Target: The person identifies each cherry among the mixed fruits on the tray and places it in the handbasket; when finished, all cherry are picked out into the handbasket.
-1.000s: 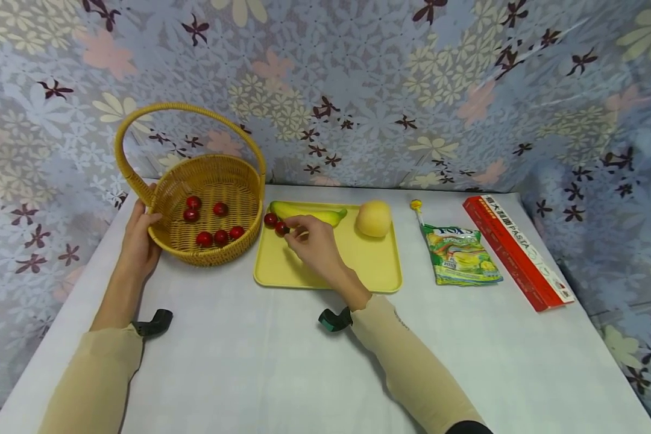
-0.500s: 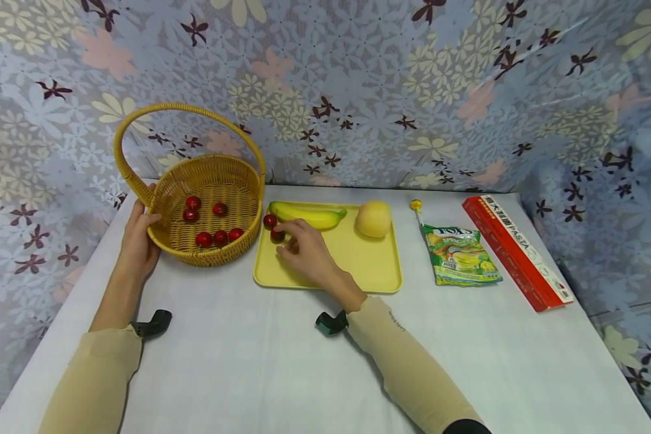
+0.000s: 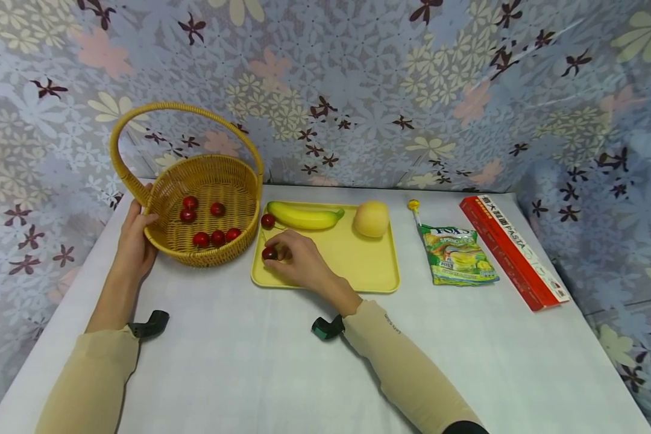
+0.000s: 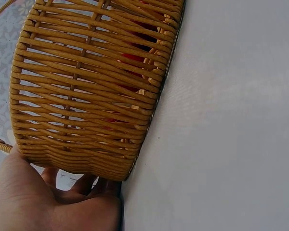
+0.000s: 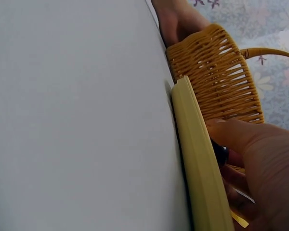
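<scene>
My left hand [image 3: 134, 235] grips the left rim of a wicker basket [image 3: 208, 259], its thumb hooked over the edge. In the left wrist view, fingers of the left hand [image 4: 53, 202] lie against the basket's outer side [image 4: 86, 96]. Several red cherries [image 3: 217, 238] lie inside the basket. My right hand [image 3: 304, 262] pinches a dark red cherry [image 3: 269, 253] between thumb and fingers over the left part of a yellow tray [image 3: 366, 271]. Another cherry [image 3: 267, 221] lies at the tray's back left, beside a banana [image 3: 306, 217]. The right wrist view shows the held cherry [image 5: 220, 153] partly hidden by the hand.
A round yellow fruit [image 3: 371, 219] sits at the tray's back right. Right of the tray lie a lollipop [image 3: 413, 205], a green candy bag [image 3: 458, 256] and a red pasta box [image 3: 512, 253]. A floral cloth [image 3: 331, 90] hangs behind the white table [image 3: 222, 374].
My right hand has shifted left and toward the front of the tray, and one cherry has moved forward with it, away from the other. The left hand stays on the basket.
</scene>
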### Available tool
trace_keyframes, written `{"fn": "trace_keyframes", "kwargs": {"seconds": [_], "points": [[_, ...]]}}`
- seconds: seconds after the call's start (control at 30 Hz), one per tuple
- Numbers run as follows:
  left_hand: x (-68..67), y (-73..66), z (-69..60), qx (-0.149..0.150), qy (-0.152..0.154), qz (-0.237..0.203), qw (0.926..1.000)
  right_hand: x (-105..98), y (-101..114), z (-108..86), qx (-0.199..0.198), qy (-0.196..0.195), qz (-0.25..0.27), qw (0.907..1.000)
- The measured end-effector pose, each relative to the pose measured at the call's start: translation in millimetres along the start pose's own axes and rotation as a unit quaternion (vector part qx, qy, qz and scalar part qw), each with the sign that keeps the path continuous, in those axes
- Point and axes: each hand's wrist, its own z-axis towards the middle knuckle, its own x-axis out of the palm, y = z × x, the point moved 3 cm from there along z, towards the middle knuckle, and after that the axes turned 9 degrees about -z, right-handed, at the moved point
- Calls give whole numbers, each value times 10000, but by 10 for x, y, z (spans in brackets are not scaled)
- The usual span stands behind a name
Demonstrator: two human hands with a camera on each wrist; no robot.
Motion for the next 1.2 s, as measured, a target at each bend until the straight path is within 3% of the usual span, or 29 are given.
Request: {"fn": "trace_keyframes", "kwargs": {"seconds": [0.33,0.6,0.87,1.03,1.2], "points": [[-3,6,-11,56,42,-79,9999,17,18,-27,24,-6,155,9999],[-7,1,-4,-14,-65,-103,9999,-130,-24,-14,404,-791,737,9933],[19,-4,4,19,-16,-49,10000,-366,23,88,213,-1336,1025,9855],[15,5,6,71,-10,-108,9999,-454,145,238,22,-1232,1092,9864],[9,21,10,51,-9,-101,9999,-452,290,417,-144,-944,653,9933]]}}
